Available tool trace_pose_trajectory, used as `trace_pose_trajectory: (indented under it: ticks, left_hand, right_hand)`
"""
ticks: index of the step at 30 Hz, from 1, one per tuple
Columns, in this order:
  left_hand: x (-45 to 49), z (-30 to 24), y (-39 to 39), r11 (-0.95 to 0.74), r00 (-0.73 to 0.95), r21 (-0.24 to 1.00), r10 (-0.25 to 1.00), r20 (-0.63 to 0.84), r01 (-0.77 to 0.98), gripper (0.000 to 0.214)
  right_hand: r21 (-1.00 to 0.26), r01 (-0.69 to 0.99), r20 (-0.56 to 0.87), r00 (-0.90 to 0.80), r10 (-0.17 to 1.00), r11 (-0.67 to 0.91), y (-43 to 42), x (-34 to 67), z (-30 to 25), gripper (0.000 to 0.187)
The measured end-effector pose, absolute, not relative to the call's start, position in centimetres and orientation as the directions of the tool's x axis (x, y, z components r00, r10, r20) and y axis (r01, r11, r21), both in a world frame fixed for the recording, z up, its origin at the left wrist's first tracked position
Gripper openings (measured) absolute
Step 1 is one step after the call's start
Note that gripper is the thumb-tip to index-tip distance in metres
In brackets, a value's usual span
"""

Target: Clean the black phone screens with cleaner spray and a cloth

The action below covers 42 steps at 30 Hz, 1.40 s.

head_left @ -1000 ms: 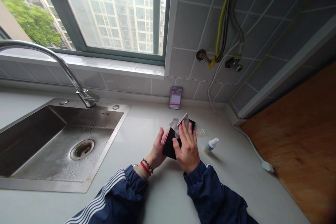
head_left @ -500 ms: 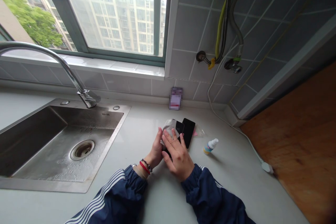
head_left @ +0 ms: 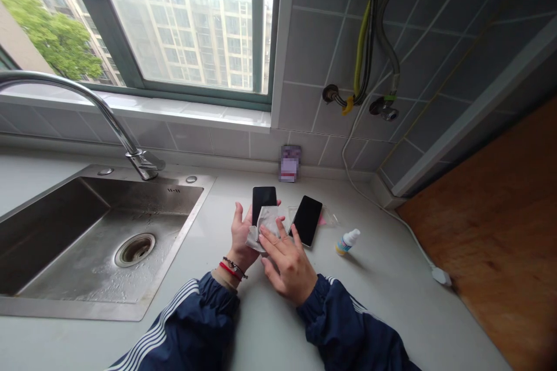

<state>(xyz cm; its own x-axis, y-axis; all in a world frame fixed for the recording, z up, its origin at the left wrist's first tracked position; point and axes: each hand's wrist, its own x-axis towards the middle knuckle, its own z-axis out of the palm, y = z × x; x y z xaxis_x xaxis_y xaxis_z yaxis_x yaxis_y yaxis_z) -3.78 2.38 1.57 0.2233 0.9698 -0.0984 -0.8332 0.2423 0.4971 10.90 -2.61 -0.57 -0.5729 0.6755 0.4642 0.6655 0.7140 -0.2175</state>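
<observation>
My left hand (head_left: 241, 237) holds a black smartphone (head_left: 264, 200) tilted up, its dark screen facing me. A grey cleaning cloth (head_left: 264, 228) lies across the phone's lower half. My right hand (head_left: 288, 265) presses on the cloth with its fingers spread. To the right, a second black smartphone (head_left: 306, 221) lies on a clear plastic bag (head_left: 326, 217) on the white countertop (head_left: 270, 324), apart from both hands. Close by stands a small white spray bottle (head_left: 347, 242).
A steel sink (head_left: 108, 194) with a curved faucet (head_left: 98, 101) lies left of my left hand. A blurred card (head_left: 290, 163) leans on the tiled wall behind. Hoses hang on the wall, a white cable (head_left: 383, 208) runs along the counter, and a wooden board (head_left: 487, 208) lies right.
The held phone has moved left, away from the lying phone, and now stands tilted up in my left hand. The cloth has shifted onto its lower half. The second phone now shows fully.
</observation>
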Motion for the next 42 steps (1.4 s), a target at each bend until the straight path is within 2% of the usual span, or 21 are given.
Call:
trace_pose_trajectory:
  ticks: [4,7,16,19,21,25,30,33,38,42]
  left_hand:
    - [-3.5,1.4,2.6,0.202,0.179,0.467,0.979,-0.094,-0.861,0.083]
    - [-3.0,1.1,2.6,0.231,0.212,0.473,0.973,-0.092,-0.85,0.077]
    - [-0.8,-0.4,1.4,0.378,0.456,0.647,0.889,-0.052,-0.662,0.066]
    - [-0.6,-1.1,1.4,0.4,0.466,0.688,0.879,-0.102,-0.606,0.068]
    - [-0.6,-1.5,1.4,0.409,0.4,0.694,0.897,-0.186,-0.593,0.069]
    - [-0.7,-1.7,1.6,0.357,0.256,0.662,0.934,-0.249,-0.659,0.065]
    - [-1.3,-0.5,2.0,0.304,0.255,0.549,0.953,-0.166,-0.779,0.074]
    - [-1.9,0.4,2.3,0.244,0.23,0.509,0.969,-0.091,-0.825,0.075]
    - [-2.5,0.8,2.5,0.206,0.158,0.468,0.977,-0.141,-0.859,0.075]
    - [-2.4,0.4,2.6,0.232,0.194,0.455,0.972,-0.128,-0.86,0.074]
  right_hand:
    - [-0.236,0.745,0.471,-0.474,0.744,0.624,-2.4,11.1,-0.7,0.053]
    - [-0.265,0.791,0.455,-0.402,0.795,0.552,-2.0,11.5,-0.8,0.056]
    - [-0.323,0.857,0.509,-0.201,0.837,0.402,-0.1,12.8,-1.8,0.066]
    - [-0.311,0.851,0.525,-0.218,0.823,0.424,-0.1,12.9,-1.7,0.07]
    - [-0.289,0.835,0.516,-0.276,0.811,0.468,-0.2,12.8,-1.6,0.073]
    - [-0.245,0.78,0.47,-0.424,0.774,0.576,-1.0,12.2,-1.1,0.071]
    - [-0.201,0.73,0.431,-0.533,0.728,0.654,-2.0,11.4,-0.6,0.061]
    - [-0.195,0.73,0.453,-0.525,0.72,0.655,-2.3,11.2,-0.5,0.054]
    - [-0.229,0.743,0.576,-0.417,0.703,0.628,-2.0,11.3,-0.6,0.038]
    - [-0.265,0.791,0.594,-0.317,0.739,0.552,-2.0,11.4,-0.6,0.037]
